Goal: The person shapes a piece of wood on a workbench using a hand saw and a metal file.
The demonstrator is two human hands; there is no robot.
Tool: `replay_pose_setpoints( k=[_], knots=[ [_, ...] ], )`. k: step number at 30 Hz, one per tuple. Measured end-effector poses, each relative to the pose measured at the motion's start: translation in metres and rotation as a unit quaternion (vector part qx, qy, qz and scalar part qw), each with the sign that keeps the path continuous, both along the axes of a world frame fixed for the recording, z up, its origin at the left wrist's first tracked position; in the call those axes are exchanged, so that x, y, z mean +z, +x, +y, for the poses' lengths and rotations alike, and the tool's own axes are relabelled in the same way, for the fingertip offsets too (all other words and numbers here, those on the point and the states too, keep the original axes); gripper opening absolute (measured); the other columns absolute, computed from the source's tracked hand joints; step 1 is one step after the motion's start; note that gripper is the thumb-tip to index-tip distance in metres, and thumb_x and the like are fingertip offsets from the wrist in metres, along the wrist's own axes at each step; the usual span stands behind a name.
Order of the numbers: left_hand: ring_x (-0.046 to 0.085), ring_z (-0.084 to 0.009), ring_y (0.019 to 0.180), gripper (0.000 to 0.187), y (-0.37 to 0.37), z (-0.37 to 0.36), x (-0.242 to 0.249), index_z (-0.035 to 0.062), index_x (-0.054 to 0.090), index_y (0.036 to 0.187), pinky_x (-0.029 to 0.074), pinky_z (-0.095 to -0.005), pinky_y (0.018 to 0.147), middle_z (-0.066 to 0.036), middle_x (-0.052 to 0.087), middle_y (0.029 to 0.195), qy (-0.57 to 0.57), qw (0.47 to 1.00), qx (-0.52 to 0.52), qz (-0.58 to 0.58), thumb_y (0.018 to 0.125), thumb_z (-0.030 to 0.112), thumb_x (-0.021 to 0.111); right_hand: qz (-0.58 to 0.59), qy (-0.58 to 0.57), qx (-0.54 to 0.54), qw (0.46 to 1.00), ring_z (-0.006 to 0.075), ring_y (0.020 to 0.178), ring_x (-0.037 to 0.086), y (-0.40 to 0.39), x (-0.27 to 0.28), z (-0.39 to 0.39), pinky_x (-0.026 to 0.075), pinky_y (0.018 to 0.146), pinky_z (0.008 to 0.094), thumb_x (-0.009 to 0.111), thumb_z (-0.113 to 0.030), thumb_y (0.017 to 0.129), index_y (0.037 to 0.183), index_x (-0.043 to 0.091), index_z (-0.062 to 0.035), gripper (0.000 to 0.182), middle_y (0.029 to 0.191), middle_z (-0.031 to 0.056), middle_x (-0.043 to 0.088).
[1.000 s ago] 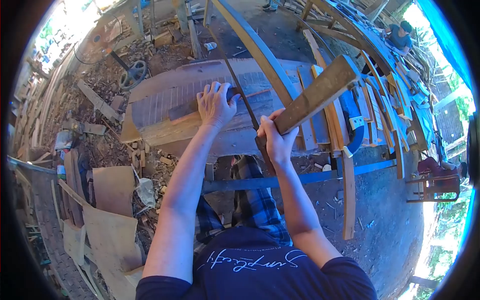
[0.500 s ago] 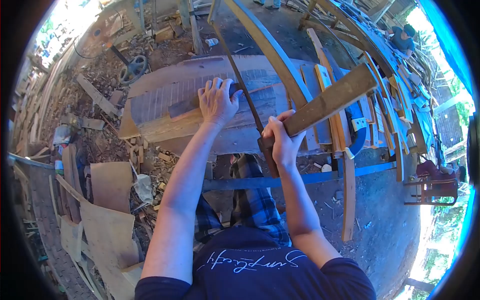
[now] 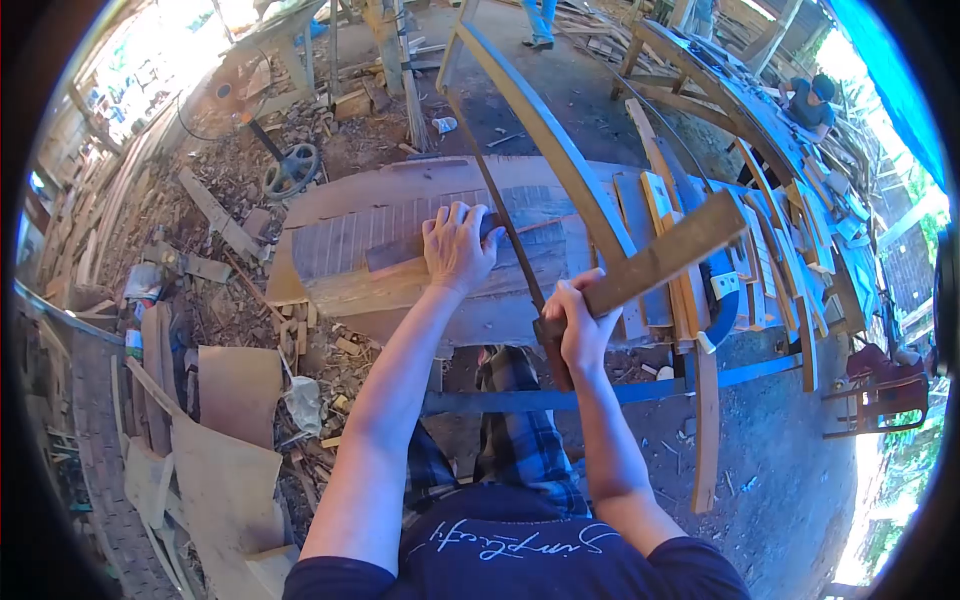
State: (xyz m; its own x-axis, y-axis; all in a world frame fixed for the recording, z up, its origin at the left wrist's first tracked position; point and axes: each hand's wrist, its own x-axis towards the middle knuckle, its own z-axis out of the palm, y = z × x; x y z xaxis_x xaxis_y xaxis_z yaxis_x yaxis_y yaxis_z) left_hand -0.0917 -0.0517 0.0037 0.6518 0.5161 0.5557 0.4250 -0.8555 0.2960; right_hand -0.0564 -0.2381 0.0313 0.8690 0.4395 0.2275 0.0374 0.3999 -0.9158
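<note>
- Left hand [image 3: 458, 247] presses flat on a rough wood piece [image 3: 440, 262], frame centre, on the bench [image 3: 340, 200].
- Right hand [image 3: 578, 320] grips the frame saw [image 3: 560, 190], its thin blade against the piece.
- Offcuts [image 3: 300, 330] and curved plywood sheets [image 3: 235, 440] litter the lower left.

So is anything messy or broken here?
Yes. Wood scraps and offcuts litter the ground left of the bench. The left hand presses a dark plank, the right hand grips the frame saw; nothing looks broken.
</note>
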Motion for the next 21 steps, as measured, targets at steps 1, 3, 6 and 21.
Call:
replay_pose_setpoints(
  k=[1, 3, 6, 21],
  knots=[
    [0.053, -0.0239, 0.094, 0.033, 0.001, 0.0, 0.0, 0.0143, 0.063, 0.102, 0.037, -0.04, 0.08, -0.004, 0.057, 0.096, -0.002, 1.0, 0.003, 0.005, 0.078, 0.035, 0.071, 0.001, 0.001, -0.001, 1.0, 0.0119, 0.051, 0.047, -0.003, 0.001, -0.004, 0.039, 0.049, 0.0279, 0.056, -0.002, 0.085, 0.08, 0.045, -0.0077, 0.014, 0.057, 0.0013, 0.045],
    [0.053, -0.0238, 0.094, 0.033, 0.001, -0.002, 0.0, 0.0143, 0.063, 0.103, 0.037, -0.0399, 0.08, -0.004, 0.057, 0.096, -0.008, 1.0, 0.008, 0.013, 0.078, 0.036, 0.071, -0.006, -0.044, -0.004, 0.999, 0.0119, 0.052, 0.047, -0.018, 0.002, -0.025, 0.04, 0.05, 0.0281, 0.055, -0.002, 0.086, 0.081, 0.045, -0.0072, 0.012, 0.059, 0.0022, 0.046],
    [0.053, -0.0239, 0.094, 0.034, 0.003, -0.002, 0.002, 0.0144, 0.063, 0.103, 0.037, -0.0398, 0.08, -0.004, 0.057, 0.095, -0.017, 1.0, 0.012, 0.016, 0.078, 0.036, 0.071, 0.016, -0.006, 0.028, 0.999, 0.0111, 0.054, 0.045, -0.054, -0.003, -0.087, 0.04, 0.051, 0.0275, 0.052, -0.001, 0.087, 0.084, 0.044, -0.0076, 0.011, 0.063, 0.0037, 0.046],
    [0.054, -0.0236, 0.095, 0.032, 0.007, 0.001, -0.004, 0.0148, 0.064, 0.103, 0.038, -0.0411, 0.082, -0.004, 0.058, 0.097, -0.006, 0.999, 0.025, 0.019, 0.08, 0.035, 0.07, 0.033, -0.036, 0.025, 0.998, 0.0114, 0.055, 0.048, -0.042, -0.013, -0.081, 0.042, 0.054, 0.0276, 0.054, 0.0, 0.086, 0.082, 0.047, -0.0069, 0.011, 0.061, 0.0034, 0.048]
  ],
)
